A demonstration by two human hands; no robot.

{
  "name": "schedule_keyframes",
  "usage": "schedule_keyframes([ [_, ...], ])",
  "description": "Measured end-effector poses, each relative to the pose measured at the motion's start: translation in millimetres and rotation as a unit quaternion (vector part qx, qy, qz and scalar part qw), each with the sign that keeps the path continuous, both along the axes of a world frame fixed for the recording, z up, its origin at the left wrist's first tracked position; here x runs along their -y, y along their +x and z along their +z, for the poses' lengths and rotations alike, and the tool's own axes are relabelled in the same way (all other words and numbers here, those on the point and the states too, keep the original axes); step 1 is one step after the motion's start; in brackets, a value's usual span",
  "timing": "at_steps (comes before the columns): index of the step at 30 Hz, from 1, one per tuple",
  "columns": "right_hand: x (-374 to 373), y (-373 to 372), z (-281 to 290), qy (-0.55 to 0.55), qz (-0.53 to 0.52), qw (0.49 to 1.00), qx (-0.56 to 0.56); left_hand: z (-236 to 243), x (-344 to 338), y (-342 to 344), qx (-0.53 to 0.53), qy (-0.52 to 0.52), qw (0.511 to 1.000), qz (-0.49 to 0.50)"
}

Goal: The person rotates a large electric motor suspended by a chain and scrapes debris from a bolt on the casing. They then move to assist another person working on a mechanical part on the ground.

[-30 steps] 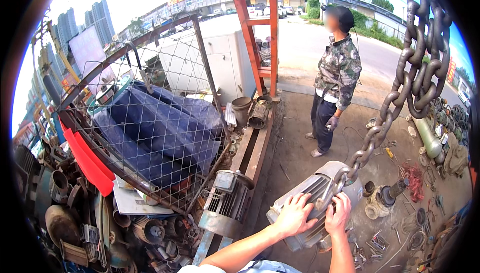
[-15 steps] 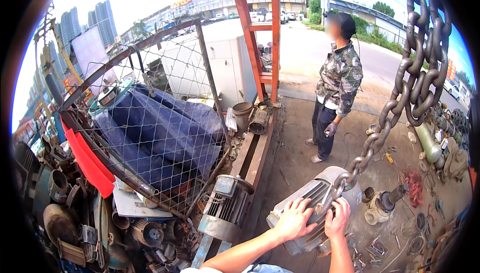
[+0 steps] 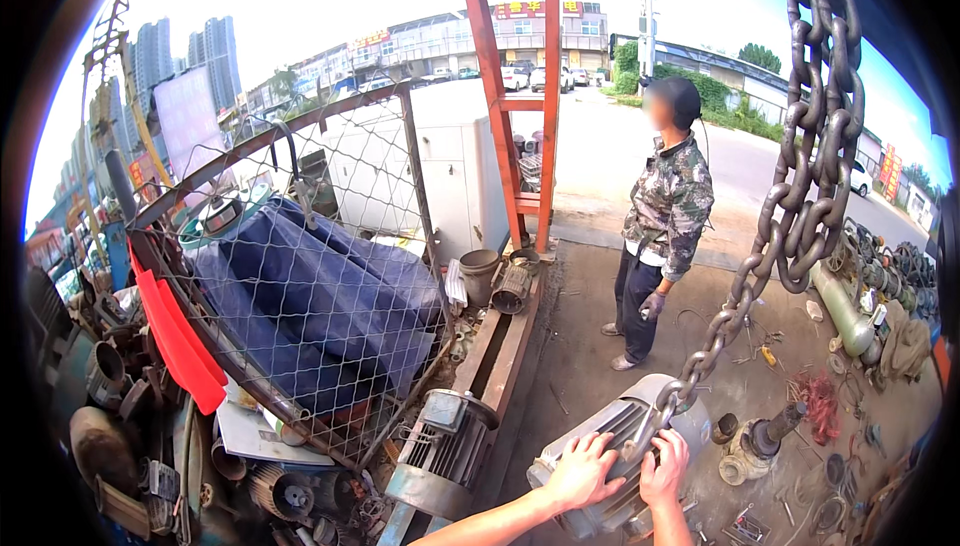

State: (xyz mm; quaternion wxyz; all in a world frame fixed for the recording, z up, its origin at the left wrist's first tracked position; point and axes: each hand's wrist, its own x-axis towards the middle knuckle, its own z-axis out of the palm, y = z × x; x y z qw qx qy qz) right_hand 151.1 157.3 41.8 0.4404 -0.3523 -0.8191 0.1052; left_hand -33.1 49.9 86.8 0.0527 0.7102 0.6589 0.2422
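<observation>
A large grey finned electric motor [image 3: 622, 412] hangs or rests before me, tilted, with a heavy steel chain [image 3: 738, 298] running down to its top. A metal hook or link [image 3: 643, 432] joins the chain to the motor; its exact fit is partly hidden by my fingers. My left hand [image 3: 583, 474] lies on the motor's fins left of the hook, fingers spread and bent. My right hand [image 3: 664, 468] rests just right of the hook, fingers bent and apart, touching the motor. Neither hand visibly grips anything.
Another motor [image 3: 440, 451] sits on a rusty steel beam [image 3: 505, 364] at left. Behind it stand a wire-mesh frame [image 3: 330, 276] and a red ladder-like post [image 3: 520, 106]. A person in camouflage [image 3: 668, 211] stands ahead. Metal parts [image 3: 750, 446] litter the ground at right.
My view has shifted, so the motor, chain and beam sit lower and slightly left in the picture. Both hands stay on the motor beside the hook.
</observation>
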Motion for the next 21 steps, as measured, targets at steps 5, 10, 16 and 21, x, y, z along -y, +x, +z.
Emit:
schedule_keyframes([
  [5,-1.2,-0.8,1.2,0.008,0.004,1.000,-0.005,1.2,-0.4,0.0,-0.011,-0.004,1.000,0.005],
  [10,-4.3,4.8,2.7,0.014,-0.008,1.000,-0.001,1.2,-6.9,3.5,0.000,0.001,1.000,-0.004],
  [16,-5.5,-3.3,9.7,-0.017,-0.006,1.000,0.002,-1.9,-8.4,-2.2,0.028,-0.004,1.000,-0.002],
  [21,-8.6,5.2,2.1,-0.025,-0.010,1.000,0.011,3.8,-11.0,1.9,0.028,-0.009,1.000,-0.010],
])
